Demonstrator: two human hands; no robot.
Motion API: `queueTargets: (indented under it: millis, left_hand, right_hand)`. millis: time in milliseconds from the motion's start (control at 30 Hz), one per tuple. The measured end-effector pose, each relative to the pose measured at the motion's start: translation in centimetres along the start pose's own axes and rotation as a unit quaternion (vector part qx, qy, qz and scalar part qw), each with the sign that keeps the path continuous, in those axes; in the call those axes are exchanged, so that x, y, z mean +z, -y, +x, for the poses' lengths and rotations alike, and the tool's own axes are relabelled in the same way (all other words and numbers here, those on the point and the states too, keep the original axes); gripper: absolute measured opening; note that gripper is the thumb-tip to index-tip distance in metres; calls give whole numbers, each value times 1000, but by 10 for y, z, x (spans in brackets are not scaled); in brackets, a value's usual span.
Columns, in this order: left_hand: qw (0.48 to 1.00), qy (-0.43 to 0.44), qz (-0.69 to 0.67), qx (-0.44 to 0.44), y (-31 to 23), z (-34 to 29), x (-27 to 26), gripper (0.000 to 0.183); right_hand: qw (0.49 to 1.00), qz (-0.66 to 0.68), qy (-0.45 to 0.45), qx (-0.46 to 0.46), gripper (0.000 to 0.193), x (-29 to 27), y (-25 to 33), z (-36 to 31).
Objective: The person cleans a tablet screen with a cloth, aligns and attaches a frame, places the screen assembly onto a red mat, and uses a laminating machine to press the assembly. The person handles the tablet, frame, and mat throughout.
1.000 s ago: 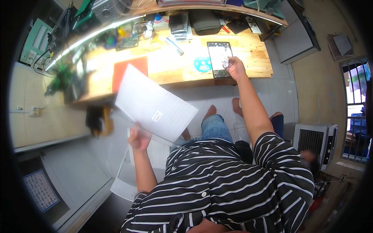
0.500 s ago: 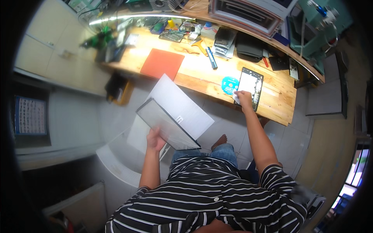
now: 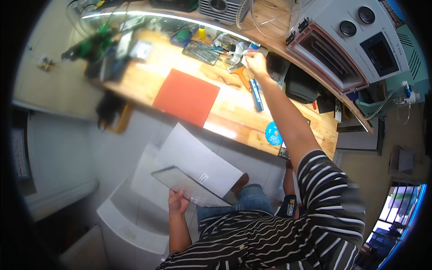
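Note:
My left hand [image 3: 178,202] is closed on the edge of a thin flat panel [image 3: 191,185], dark-rimmed and glossy as if covered in clear film, held tilted above my lap. Beyond it lies a large white sheet [image 3: 202,155] with a small label. My right hand [image 3: 256,63] reaches over the bench to its back, fingers pinched together near a tool clutter; a bit of white shows at the fingertips, too small to name. Under my right forearm a tablet [image 3: 284,151] is mostly hidden, beside a round blue disc [image 3: 272,133].
On the wooden bench [image 3: 229,105] lie an orange-red mat [image 3: 186,96], a blue cutter [image 3: 256,95], an orange-handled scraper [image 3: 243,77] and a black case [image 3: 300,85]. A machine with an open chamber [image 3: 351,49] stands at the right. A white chair [image 3: 130,216] is at my left.
My right hand has left the tablet's edge and moved far forward and left to the bench's back. The panel in my left hand sits lower in the view, which has shifted.

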State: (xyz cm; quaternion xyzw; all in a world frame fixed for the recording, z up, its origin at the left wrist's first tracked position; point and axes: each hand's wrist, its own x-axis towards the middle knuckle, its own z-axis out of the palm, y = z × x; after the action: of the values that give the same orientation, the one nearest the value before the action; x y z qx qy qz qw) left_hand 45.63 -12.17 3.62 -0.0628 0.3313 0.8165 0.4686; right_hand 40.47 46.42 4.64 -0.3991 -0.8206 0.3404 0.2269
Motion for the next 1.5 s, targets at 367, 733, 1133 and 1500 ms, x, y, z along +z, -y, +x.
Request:
queueTargets:
  millis: [367,733,1133,1500]
  left_hand:
    - [986,87,85,-111,-38,108,44,67]
    - [839,239,421,-249,85,99,194,37]
    - [845,262,216,-413,234,-13,270,25]
    - [893,250,146,-346,225,-51,248,23]
  right_hand:
    - [875,344,307,146,57,-24,29,-133]
    - [888,379,12,261,24,-209,-56,-434]
    - [923,174,-219,263,29,-336,-92,-700]
    - [796,571,-98,177,56,-297,-17,-607]
